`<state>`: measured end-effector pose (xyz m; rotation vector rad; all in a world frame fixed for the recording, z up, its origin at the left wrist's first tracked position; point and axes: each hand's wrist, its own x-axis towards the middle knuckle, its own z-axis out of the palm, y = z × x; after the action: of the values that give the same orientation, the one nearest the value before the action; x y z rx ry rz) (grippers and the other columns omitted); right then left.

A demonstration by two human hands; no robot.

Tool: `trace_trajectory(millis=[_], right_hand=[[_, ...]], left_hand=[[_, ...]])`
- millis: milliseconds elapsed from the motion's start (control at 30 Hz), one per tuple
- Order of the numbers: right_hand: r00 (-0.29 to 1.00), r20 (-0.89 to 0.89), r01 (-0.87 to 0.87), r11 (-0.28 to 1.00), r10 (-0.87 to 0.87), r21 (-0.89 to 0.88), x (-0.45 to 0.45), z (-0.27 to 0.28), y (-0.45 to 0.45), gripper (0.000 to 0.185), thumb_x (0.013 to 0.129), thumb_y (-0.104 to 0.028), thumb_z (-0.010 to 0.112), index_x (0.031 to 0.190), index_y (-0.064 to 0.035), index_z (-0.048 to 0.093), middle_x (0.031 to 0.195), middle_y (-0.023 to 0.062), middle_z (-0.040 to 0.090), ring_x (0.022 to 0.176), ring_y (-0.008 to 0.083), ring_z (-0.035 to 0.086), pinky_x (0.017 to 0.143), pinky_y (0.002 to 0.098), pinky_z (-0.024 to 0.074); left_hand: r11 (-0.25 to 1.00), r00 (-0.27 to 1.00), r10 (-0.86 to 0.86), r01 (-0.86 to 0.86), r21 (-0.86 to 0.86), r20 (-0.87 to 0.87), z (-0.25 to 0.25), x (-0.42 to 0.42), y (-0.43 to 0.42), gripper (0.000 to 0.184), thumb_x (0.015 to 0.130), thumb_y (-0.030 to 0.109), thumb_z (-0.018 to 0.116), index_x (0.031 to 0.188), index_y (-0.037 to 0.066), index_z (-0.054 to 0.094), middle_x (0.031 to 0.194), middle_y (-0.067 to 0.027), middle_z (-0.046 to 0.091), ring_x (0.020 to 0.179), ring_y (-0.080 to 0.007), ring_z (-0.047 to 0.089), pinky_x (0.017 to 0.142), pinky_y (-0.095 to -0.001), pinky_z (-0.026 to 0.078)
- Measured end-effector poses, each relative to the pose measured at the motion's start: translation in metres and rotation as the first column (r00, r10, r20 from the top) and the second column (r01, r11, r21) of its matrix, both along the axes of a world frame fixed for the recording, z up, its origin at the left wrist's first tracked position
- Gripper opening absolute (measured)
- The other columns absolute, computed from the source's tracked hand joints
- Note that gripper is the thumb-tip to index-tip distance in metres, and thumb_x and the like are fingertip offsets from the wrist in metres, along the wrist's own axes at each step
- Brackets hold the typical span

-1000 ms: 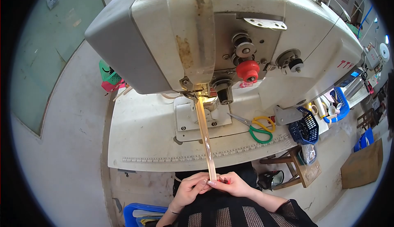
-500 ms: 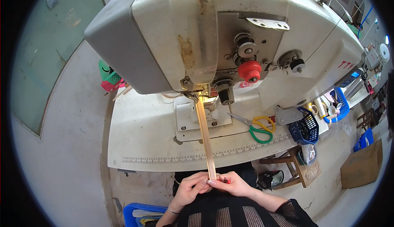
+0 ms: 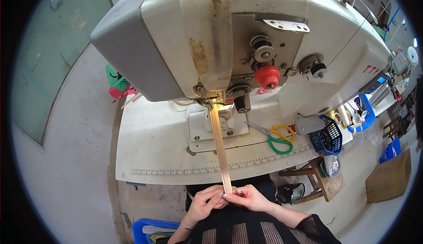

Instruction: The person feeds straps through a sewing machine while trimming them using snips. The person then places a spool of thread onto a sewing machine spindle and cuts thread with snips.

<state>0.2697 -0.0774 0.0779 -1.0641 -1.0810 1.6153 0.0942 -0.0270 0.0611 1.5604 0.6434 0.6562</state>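
Observation:
A narrow tan strap (image 3: 221,149) runs taut from under the needle area of the sewing machine (image 3: 185,50) down over the table's front edge to my hands. My left hand (image 3: 206,203) is closed, its thumb and fingers pinching the strap's near end. Beside it, my right hand (image 3: 251,199) pinches the same end between thumb and fingers. A small red and dark item (image 3: 243,194) shows at the right hand's fingers; I cannot make out what it is. The machine's lamp lights the strap's far end.
Scissors (image 3: 278,139) with yellow and green handles lie on the white table (image 3: 150,142), near a printed ruler (image 3: 176,171). At the right stand a dark blue basket (image 3: 327,136) and a wooden stool (image 3: 328,186). A blue bin (image 3: 143,228) is at lower left.

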Motion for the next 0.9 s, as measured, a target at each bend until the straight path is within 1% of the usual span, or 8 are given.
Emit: trace_trajectory(millis=[67,133,467,567,667,700,733,900], right_hand=[[1.0,0.002,-0.001,1.0,0.001,0.003,0.001,0.0,0.0,0.028,0.087,-0.026,0.053,0.068,-0.0054,0.058,0.053,-0.0069,0.041,0.05,0.001,0.031,0.044,0.0199,0.0231],[0.997,-0.028,-0.07,0.997,0.07,-0.016,0.004,0.0,0.0,0.023,0.087,-0.023,0.054,0.093,-0.0035,0.065,0.068,-0.0055,0.056,0.062,0.0,0.039,0.055,0.0159,0.0324],[0.994,0.011,-0.108,0.99,0.11,-0.087,0.006,-0.003,0.0,0.024,0.088,-0.023,0.052,0.093,-0.0029,0.065,0.069,-0.0049,0.056,0.062,0.0004,0.04,0.055,0.0161,0.0326],[0.995,-0.091,-0.052,0.999,0.052,0.003,0.003,-0.001,0.001,0.024,0.088,-0.023,0.052,0.093,-0.0036,0.065,0.064,-0.0067,0.052,0.058,0.0005,0.035,0.052,0.0165,0.0295],[0.997,-0.013,-0.081,0.995,0.08,-0.056,0.004,-0.003,0.0,0.024,0.088,-0.024,0.052,0.093,-0.0041,0.065,0.064,-0.0065,0.051,0.058,0.0008,0.034,0.052,0.0167,0.0291],[0.999,-0.003,-0.043,0.998,0.042,-0.051,0.001,0.0,0.0,0.024,0.088,-0.026,0.052,0.077,-0.0049,0.059,0.057,-0.0067,0.045,0.053,0.0011,0.032,0.048,0.0185,0.0258],[1.0,0.008,-0.004,0.999,0.005,-0.046,0.0,0.002,0.0,0.035,0.088,-0.028,0.053,0.061,-0.0058,0.053,0.051,-0.0068,0.039,0.049,0.0015,0.03,0.043,0.0203,0.0224],[1.0,-0.017,0.0,0.999,-0.001,-0.033,-0.001,0.005,0.001,0.034,0.088,-0.028,0.052,0.062,-0.0058,0.054,0.051,-0.0071,0.038,0.049,0.0014,0.029,0.043,0.0204,0.0217]], left_hand=[[1.0,1.0,-0.008,0.008,0.004,0.0,-0.001,0.0,0.0,0.026,0.089,0.015,0.045,0.099,-0.006,0.057,0.102,-0.014,0.058,0.088,-0.0203,0.057,0.078,-0.0263,0.042],[1.0,1.0,-0.011,0.011,0.001,-0.006,0.0,0.0,0.0,0.026,0.09,0.015,0.045,0.099,-0.006,0.057,0.102,-0.0138,0.057,0.088,-0.0197,0.056,0.078,-0.0258,0.042],[1.0,1.0,-0.014,0.014,-0.006,0.0,0.001,0.001,0.0,0.027,0.09,0.016,0.044,0.099,-0.006,0.057,0.102,-0.0136,0.057,0.088,-0.0194,0.056,0.078,-0.0255,0.042],[1.0,1.0,-0.017,0.017,-0.022,0.0,0.002,0.001,0.001,0.027,0.09,0.016,0.044,0.099,-0.006,0.057,0.102,-0.0134,0.058,0.088,-0.0195,0.056,0.078,-0.0256,0.042],[1.0,1.0,-0.014,0.014,-0.018,0.001,0.001,0.001,0.001,0.027,0.09,0.017,0.044,0.099,-0.006,0.057,0.101,-0.0132,0.058,0.088,-0.0193,0.056,0.077,-0.0255,0.042],[1.0,1.0,-0.013,0.012,-0.021,-0.004,0.001,0.001,0.001,0.027,0.09,0.017,0.044,0.099,-0.006,0.057,0.101,-0.0131,0.058,0.087,-0.0192,0.056,0.077,-0.0253,0.043],[1.0,1.0,-0.012,0.011,-0.024,-0.008,0.001,0.0,0.0,0.028,0.09,0.017,0.044,0.099,-0.006,0.057,0.101,-0.0131,0.057,0.087,-0.019,0.056,0.076,-0.0252,0.043],[1.0,1.0,-0.004,0.004,0.006,0.002,0.0,0.001,0.001,0.028,0.09,0.018,0.044,0.099,-0.005,0.057,0.102,-0.0129,0.057,0.086,-0.0186,0.056,0.075,-0.025,0.043]])
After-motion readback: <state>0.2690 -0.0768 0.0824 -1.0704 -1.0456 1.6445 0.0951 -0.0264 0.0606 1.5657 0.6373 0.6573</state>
